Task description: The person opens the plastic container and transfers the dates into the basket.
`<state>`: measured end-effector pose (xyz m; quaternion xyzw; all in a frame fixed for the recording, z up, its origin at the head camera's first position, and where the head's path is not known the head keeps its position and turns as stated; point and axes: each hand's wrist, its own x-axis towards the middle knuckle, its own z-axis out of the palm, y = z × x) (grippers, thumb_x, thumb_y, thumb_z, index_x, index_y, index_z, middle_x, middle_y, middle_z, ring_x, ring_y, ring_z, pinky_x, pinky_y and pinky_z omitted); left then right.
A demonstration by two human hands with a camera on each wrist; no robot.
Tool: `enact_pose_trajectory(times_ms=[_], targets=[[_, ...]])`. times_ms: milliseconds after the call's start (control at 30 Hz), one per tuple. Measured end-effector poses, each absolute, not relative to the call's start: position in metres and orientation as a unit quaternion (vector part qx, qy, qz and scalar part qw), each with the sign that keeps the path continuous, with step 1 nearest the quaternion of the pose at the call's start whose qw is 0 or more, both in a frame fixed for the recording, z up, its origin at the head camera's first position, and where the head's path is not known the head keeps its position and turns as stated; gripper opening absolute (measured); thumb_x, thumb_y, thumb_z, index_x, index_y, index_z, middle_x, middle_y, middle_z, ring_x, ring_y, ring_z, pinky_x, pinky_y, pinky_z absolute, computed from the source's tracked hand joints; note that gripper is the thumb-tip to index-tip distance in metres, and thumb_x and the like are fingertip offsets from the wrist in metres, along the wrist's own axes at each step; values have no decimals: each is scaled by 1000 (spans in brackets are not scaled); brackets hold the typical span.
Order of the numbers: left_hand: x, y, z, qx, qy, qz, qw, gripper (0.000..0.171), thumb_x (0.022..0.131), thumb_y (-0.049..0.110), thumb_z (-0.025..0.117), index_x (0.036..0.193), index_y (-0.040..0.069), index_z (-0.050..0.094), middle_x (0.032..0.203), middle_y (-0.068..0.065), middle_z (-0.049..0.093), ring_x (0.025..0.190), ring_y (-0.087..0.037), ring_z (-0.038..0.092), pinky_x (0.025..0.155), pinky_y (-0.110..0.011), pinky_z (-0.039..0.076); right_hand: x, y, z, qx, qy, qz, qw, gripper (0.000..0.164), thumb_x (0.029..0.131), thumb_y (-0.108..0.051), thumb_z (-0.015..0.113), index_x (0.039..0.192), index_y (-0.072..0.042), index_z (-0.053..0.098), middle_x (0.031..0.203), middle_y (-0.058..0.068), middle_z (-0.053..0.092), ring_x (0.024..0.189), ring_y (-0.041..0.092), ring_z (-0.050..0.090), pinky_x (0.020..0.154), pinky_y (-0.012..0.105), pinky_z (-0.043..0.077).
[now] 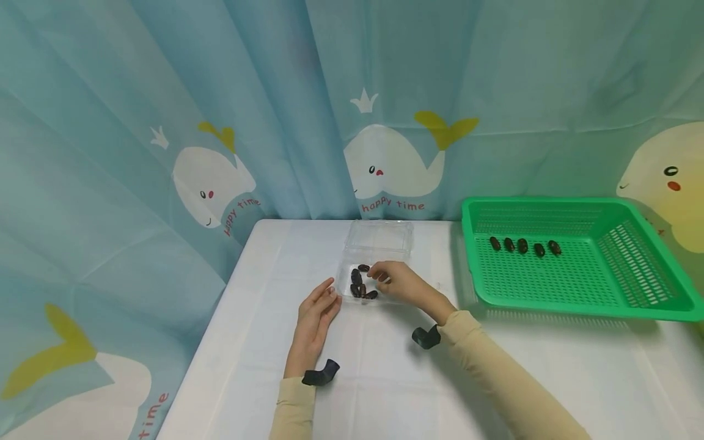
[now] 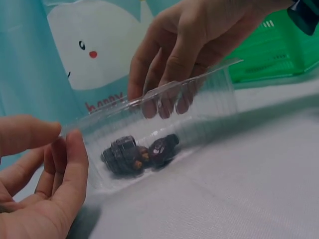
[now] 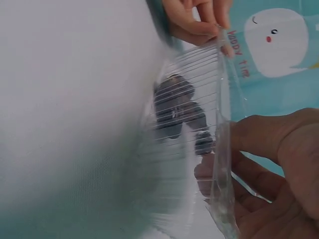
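A clear plastic box [image 1: 342, 278] stands on the white table with its lid [image 1: 379, 235] folded back. Several dark brown, wrinkled oval fruits that look like dates [image 1: 356, 277] lie inside, mostly on its left side. My left hand [image 1: 316, 318] pinches the box's left corner between thumb and fingertips, as the left wrist view shows. From above, my right hand [image 1: 401, 282] reaches into the box, its fingers loosely bent. Through the clear wall its fingertips [image 3: 204, 174] show close to a date [image 3: 203, 143]; I see nothing held between them.
To the right stands a green plastic basket [image 1: 550, 311] with several dates [image 1: 522, 245] in a row near its back. A blue curtain [image 1: 297, 122] with whale prints hangs behind and left of the table [image 1: 385, 391]. Dark bands [image 1: 321, 373] sit at both wrists.
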<state>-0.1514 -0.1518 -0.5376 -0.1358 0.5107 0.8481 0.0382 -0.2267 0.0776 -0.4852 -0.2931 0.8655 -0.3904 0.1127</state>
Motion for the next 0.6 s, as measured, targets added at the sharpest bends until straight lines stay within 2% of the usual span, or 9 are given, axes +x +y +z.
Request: enact_pose_trajectory(times_ms=[300,600], targets=[[-155,-152,-546,-107,495,862,40,53,105,-3,55,157,1,42,121,-2,48,110,-9,56,101,-18,57,-229,69,-485,-292,880,-352,131,29,95,2,68,124,1,71,121,18,74,110,33,70,96,46,61],[-155,-153,-549,-102,483,869,42,54,105,-3,55,157,0,40,120,-1,51,107,-7,57,98,-17,57,-231,61,-492,-297,883,-333,147,31,89,0,76,120,0,76,115,16,76,102,29,70,90,42,62]])
